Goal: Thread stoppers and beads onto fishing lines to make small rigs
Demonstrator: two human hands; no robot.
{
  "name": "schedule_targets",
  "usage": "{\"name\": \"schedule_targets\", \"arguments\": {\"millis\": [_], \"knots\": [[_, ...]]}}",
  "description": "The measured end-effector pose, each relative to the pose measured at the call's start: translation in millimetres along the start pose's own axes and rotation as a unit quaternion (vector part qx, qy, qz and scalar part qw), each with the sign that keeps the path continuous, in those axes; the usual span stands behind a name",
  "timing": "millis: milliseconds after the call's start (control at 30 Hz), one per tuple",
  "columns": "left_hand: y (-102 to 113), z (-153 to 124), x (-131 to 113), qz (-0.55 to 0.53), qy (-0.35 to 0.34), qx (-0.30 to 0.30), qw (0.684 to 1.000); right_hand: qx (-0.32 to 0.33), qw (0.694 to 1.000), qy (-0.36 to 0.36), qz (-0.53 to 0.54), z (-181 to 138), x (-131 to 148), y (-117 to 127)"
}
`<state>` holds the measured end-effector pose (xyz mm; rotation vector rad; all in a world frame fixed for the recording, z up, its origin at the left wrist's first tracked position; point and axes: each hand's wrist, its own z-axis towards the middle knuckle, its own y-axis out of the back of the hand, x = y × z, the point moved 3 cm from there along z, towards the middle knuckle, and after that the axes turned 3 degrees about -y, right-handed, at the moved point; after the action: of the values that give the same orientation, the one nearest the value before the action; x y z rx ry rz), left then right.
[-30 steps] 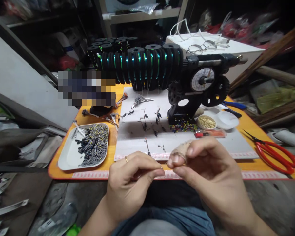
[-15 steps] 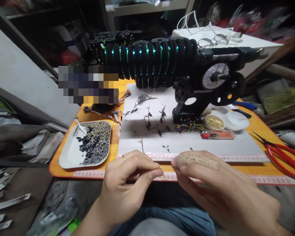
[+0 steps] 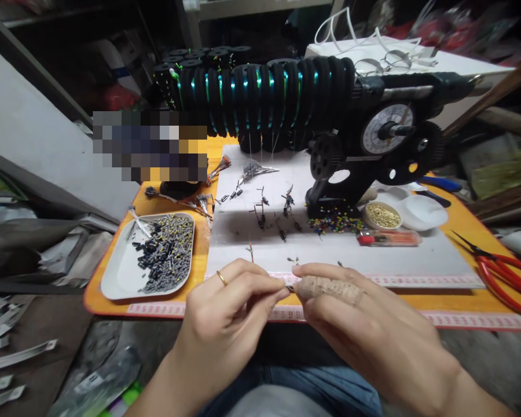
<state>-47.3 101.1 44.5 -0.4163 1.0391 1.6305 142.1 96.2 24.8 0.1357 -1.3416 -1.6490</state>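
Note:
Just over the table's front edge, my left hand (image 3: 232, 313), with a ring on one finger, pinches thumb against forefinger. A tiny dark piece (image 3: 289, 288) pokes out from that pinch, too small to name. My right hand (image 3: 364, 318) is closed, its fingertips meeting the piece; beige wrapping (image 3: 330, 287) covers one finger. Whether the right fingertips hold anything of their own is hidden. Beyond the hands, small dark parts (image 3: 283, 234) with short stems lie on the white sheet (image 3: 238, 249).
A white tray (image 3: 117, 272) of small grey and black pieces stands left. Behind is a black machine (image 3: 336, 185) with a dial and line-wound spools. Coloured beads (image 3: 336, 222), a bowl of golden bits (image 3: 382, 215), an orange-red box (image 3: 388, 238) and red-handled scissors (image 3: 499, 272) lie right.
My right hand has moved left, closing the gap between the hands, so its fingertips now meet the piece at my left fingertips. The view has shifted slightly.

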Motion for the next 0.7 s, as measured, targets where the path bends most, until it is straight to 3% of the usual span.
{"name": "schedule_targets", "arguments": {"millis": [333, 433, 533, 700], "knots": [[-2.8, 3.0, -1.4, -0.075, 0.014, -0.014, 0.997, -0.077, 0.993, -0.023, 0.081, -4.3, 10.2, 1.4], [-1.4, -0.4, -0.4, -0.111, 0.065, -0.013, 0.992, -0.131, 0.989, -0.022, 0.071, 3.8, 14.7, 4.7], [-1.1, -4.0, 2.1, -0.187, 0.131, -0.043, 0.973, -0.187, 0.975, -0.068, 0.099, 17.7, 16.9, 4.9], [-4.2, -7.6, 4.8, -0.256, 0.182, -0.061, 0.947, -0.160, 0.970, -0.081, 0.166, 32.9, 24.3, -2.8]]}}
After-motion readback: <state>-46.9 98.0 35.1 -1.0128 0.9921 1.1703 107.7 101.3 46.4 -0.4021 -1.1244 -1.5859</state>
